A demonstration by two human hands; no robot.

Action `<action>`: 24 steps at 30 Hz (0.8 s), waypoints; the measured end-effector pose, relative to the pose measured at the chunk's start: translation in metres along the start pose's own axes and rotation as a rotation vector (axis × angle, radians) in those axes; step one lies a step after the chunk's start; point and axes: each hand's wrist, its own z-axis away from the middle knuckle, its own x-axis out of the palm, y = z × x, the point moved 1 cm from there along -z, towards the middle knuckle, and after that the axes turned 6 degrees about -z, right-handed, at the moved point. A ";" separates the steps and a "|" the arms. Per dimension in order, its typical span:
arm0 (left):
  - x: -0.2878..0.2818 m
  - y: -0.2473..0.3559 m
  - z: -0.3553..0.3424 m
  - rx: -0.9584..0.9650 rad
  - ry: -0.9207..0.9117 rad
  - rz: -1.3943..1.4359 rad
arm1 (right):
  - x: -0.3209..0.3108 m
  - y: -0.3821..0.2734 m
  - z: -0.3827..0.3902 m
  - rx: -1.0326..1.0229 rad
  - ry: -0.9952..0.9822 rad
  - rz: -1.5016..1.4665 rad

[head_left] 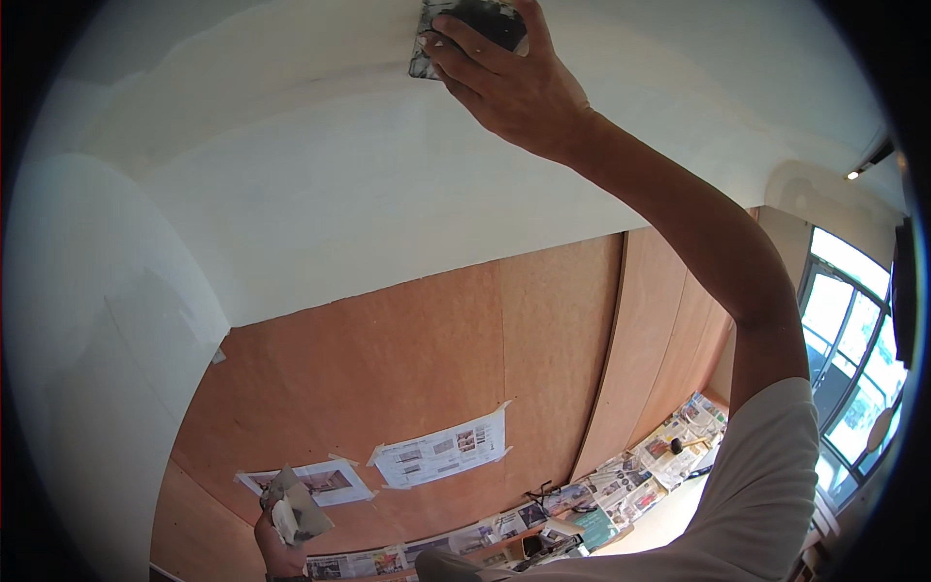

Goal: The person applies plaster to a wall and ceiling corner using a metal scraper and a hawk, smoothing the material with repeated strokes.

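Raised overhead, my right hand [514, 92] is closed on a wide, dark, putty-smeared scraper [419, 66]. The scraper lies against the white plastered ceiling curve [388, 145]. Low at the left, my left hand [278, 555] grips a metal putty knife [308, 514] with a lump of white putty [284, 521] on its blade. My left fingers are partly hidden behind the blade. A darker, smoothed strip runs along the ceiling to the left of the scraper.
Wood panels [417, 359] cover the wall below, with taped paper sheets [443, 451]. Newspaper [611, 485] covers a ledge where a mallet [679, 446] and other tools lie. A glass door [844, 330] is at the right, near a ceiling spotlight [853, 176].
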 end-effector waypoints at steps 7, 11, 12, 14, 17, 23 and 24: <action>0.080 0.019 0.032 -0.022 -0.009 -0.076 | 0.021 0.031 0.075 0.072 0.073 0.086; 0.030 0.006 -0.009 -0.057 0.239 -0.164 | 0.042 0.062 0.138 0.093 0.074 0.058; 0.024 0.000 -0.016 -0.043 0.255 -0.157 | 0.047 0.066 0.150 0.091 0.069 0.051; 0.047 0.000 0.001 0.001 0.174 -0.117 | 0.050 0.075 0.172 0.111 0.055 0.049; 0.028 0.000 -0.016 -0.006 0.070 -0.071 | 0.060 0.090 0.205 0.137 0.043 0.091; 0.055 0.002 -0.017 0.037 0.056 -0.145 | 0.070 0.113 0.249 0.161 0.039 0.153; 0.056 0.002 -0.021 0.031 0.060 -0.157 | 0.072 0.116 0.258 0.161 0.035 0.160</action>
